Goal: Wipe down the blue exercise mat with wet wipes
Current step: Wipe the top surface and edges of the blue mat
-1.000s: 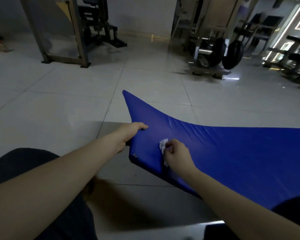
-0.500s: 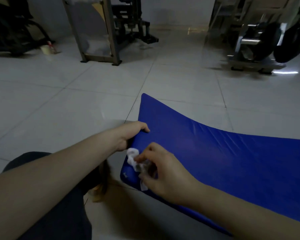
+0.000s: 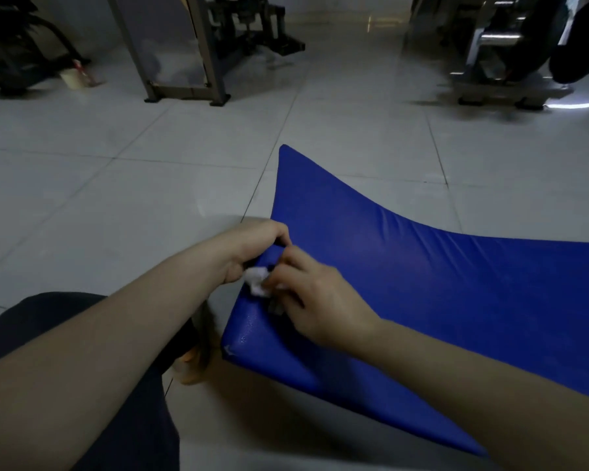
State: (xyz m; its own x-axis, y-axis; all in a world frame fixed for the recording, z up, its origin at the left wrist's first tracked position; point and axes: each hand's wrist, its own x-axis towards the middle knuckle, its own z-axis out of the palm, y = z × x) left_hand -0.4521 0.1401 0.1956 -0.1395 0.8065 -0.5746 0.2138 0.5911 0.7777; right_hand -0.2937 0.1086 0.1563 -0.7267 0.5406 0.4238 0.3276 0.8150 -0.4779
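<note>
White wipe (image 3: 257,283) in curled right hand (image 3: 318,302)

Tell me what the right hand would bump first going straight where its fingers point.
Most likely the left hand, gripping the mat edge just beyond the wipe; depth is unclear.

No legible text, label, brand, number or sign is showing anywhere in view. A small pale mark (image 3: 228,350) is sitting at the near corner of the blue exercise mat (image 3: 422,283), and it is appearing too small and blurred to read
</note>
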